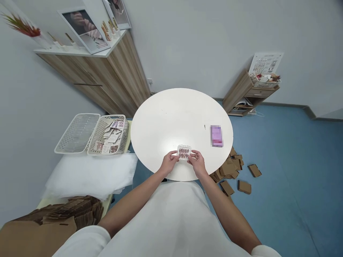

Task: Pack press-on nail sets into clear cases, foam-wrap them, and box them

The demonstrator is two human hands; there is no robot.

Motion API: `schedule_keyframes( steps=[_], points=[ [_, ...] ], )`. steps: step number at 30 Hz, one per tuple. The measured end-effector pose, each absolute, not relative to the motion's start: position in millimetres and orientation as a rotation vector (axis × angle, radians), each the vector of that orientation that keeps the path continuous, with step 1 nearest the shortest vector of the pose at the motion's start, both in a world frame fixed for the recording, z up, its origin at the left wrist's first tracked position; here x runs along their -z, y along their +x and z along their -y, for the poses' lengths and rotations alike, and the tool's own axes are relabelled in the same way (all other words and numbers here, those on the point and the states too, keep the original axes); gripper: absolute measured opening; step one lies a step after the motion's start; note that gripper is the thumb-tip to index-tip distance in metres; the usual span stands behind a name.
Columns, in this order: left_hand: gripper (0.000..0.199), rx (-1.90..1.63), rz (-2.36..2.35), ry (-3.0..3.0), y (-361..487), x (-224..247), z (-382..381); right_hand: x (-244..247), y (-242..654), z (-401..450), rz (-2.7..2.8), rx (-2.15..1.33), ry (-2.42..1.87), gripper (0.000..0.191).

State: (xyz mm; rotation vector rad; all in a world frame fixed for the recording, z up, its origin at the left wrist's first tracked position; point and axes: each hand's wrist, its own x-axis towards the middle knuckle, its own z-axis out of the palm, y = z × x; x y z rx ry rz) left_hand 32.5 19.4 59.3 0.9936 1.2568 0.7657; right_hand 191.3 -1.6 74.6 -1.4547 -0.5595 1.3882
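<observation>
Over the near part of a round white table (pixel 177 114), a small clear case of press-on nails (pixel 184 153) is held between my two hands. Two rows of reddish-brown nails show through it. My left hand (pixel 169 161) grips the case's left side, fingers closed on its edge. At the opposite side, my right hand (pixel 197 162) pinches the right edge with thumb and fingers. A purple, blurred rectangular item (pixel 216 136) lies on the table to the right of my hands. A small dark mark sits just left of it.
Left of the table stand a white basket of packets (pixel 125 132), an empty-looking white basket (pixel 77 134), white plastic sheets (pixel 91 175) and a carton of folded cardboard (pixel 40 235). Brown boxes (pixel 227 167) lie on the floor at right. A wooden cabinet (pixel 118 67) stands behind.
</observation>
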Motion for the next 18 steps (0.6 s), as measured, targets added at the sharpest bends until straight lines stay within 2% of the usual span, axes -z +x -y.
schedule_keyframes(
  steps=[10, 18],
  points=[
    [0.041, -0.877, -1.4, 1.149, 32.5, -65.2, -14.4, -59.9, 188.0, -8.1, 0.652, -1.424, -1.472, 0.04],
    [0.047, -0.94, -1.437, 1.121, 1.5, -55.0, -22.9, -64.0, 147.9, -29.8, 0.908, -1.369, -1.52, 0.037]
  ],
)
